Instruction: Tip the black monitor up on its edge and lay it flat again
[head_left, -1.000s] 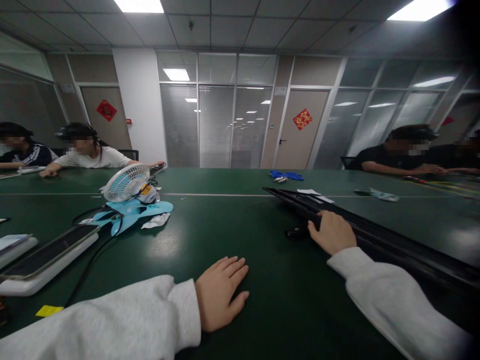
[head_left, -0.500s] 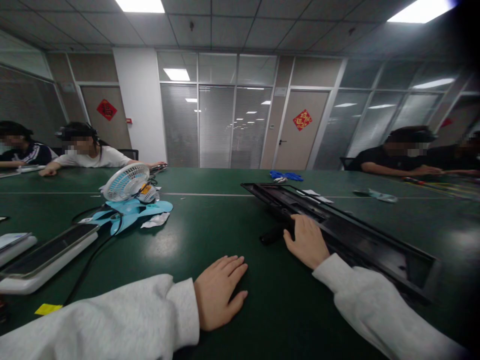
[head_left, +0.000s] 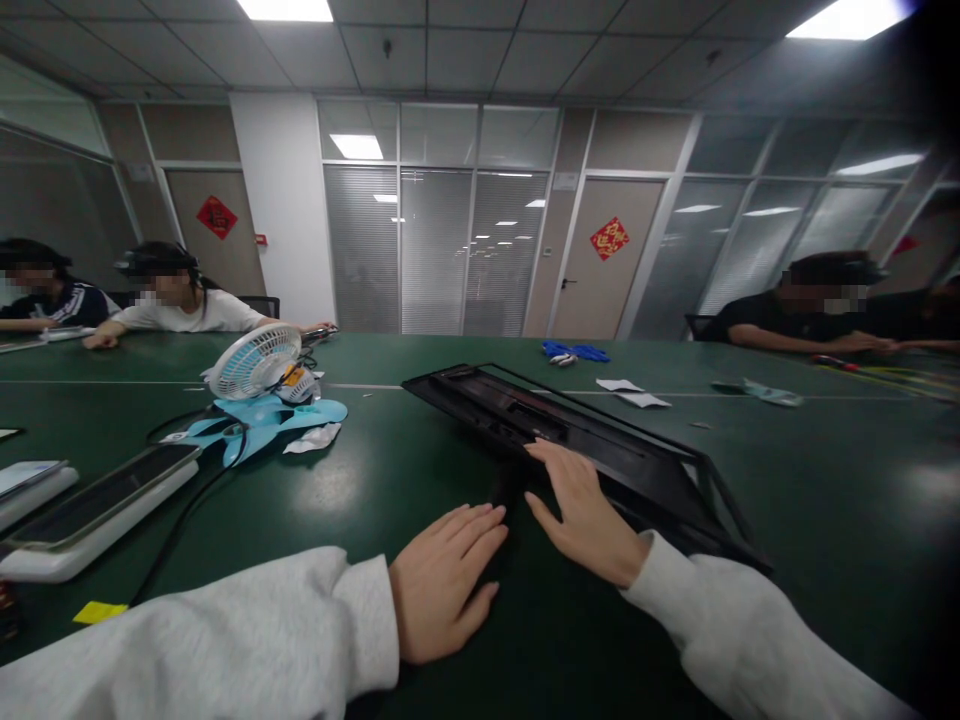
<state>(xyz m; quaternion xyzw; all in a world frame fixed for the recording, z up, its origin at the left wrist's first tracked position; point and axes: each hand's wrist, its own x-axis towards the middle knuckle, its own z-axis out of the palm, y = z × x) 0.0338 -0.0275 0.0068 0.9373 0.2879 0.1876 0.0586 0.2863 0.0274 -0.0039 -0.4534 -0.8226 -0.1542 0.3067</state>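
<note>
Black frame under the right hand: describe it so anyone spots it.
On the long green table, the right hand rests flat on a black frame. It is long, flat and lies diagonally, unlike the blue fan and white device on the left.

Two arms in long, loose sleeves of a pale grey-white sweatshirt fabric show along the bottom of the frame. The left sleeve (head_left: 225, 640) fills the lower left as a broad, soft, matte shape with shallow folds, and it ends in a plain cuff band at the wrist. The right sleeve (head_left: 750, 640) comes in from the lower right corner. It is the same cloth, looks narrower, creases along its length and closes in a like cuff. Beyond the cuffs, near the lower middle, the left hand (head_left: 442, 580) and the right hand (head_left: 581, 510) are bare.
</note>
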